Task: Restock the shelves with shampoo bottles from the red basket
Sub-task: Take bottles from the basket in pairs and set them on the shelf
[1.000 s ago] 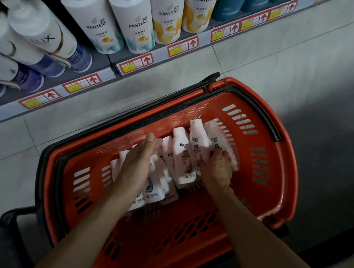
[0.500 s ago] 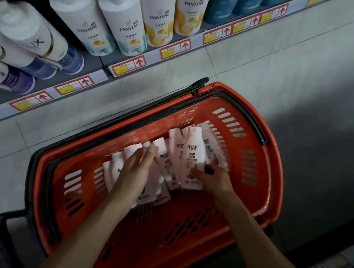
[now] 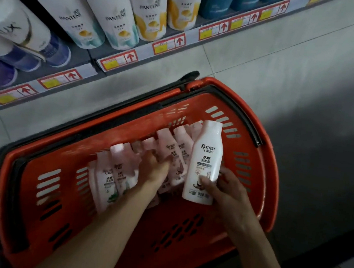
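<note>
Nearest the viewer, two bare forearms reach into the red basket [image 3: 275,168], which stands on the tiled floor [image 3: 291,70].

The right hand [image 3: 229,193] grips one white shampoo bottle [image 3: 205,157] by its lower half. The thumb lies across the front label and the fingers [image 3: 225,173] curl round the right edge. The bottle stands nearly upright, cap pointing to the far wall of the basket, label facing the camera. Half a second ago this bottle lay low among the others with its cap level with theirs. It is now raised clear of them, above the right part of the basket.

The left hand [image 3: 155,173] rests on the pile of bottles [image 3: 119,175] at the middle of the basket, where before it lay a little further left with its fingers stretched over the pile. Its fingers are now blurred and sunk between bottles, so whether they hold one cannot be told. The pile lies slanted along the far-left wall, as earlier.

The black handle [image 3: 240,117] lies folded along the far rim.

Beyond the basket, the shelf [image 3: 87,58] carries red-bordered price tags [image 3: 118,60] on its edge. On it stand Lux bottles [image 3: 12,29] at left, Pantene bottles [image 3: 110,14] in the middle and blue bottles [image 3: 219,1] at right.
</note>
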The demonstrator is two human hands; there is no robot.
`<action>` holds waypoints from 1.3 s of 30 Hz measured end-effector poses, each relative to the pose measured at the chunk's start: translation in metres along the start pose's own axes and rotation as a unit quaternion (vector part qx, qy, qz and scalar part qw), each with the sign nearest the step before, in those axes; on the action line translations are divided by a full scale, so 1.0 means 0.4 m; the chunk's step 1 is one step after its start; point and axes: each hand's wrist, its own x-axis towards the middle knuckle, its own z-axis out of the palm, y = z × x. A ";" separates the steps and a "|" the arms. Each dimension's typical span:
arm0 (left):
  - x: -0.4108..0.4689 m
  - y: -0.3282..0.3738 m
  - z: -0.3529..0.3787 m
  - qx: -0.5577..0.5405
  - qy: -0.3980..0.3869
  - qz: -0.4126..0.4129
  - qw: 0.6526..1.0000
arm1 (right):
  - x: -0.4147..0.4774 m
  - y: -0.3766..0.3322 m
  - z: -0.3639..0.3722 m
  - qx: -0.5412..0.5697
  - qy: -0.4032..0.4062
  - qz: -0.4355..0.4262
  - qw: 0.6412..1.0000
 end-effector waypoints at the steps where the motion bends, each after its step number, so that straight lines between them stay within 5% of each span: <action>1: 0.009 -0.002 0.018 -0.010 0.025 -0.006 1.000 | -0.003 -0.002 -0.008 -0.001 -0.001 -0.001 1.000; 8: 0.072 -0.010 0.093 0.009 0.091 0.005 0.996 | -0.013 0.006 -0.040 0.042 0.015 0.007 0.999; 16: 0.089 -0.023 0.071 0.053 0.079 0.003 0.995 | -0.018 0.004 -0.050 0.047 0.004 0.003 0.999; 27: -0.048 -0.008 -0.046 -0.010 -0.003 0.112 0.994 | -0.129 -0.051 -0.028 0.049 -0.031 -0.025 0.998; 39: -0.416 0.247 -0.336 -0.081 -0.098 0.183 0.975 | -0.348 -0.223 0.008 0.108 -0.042 -0.035 0.993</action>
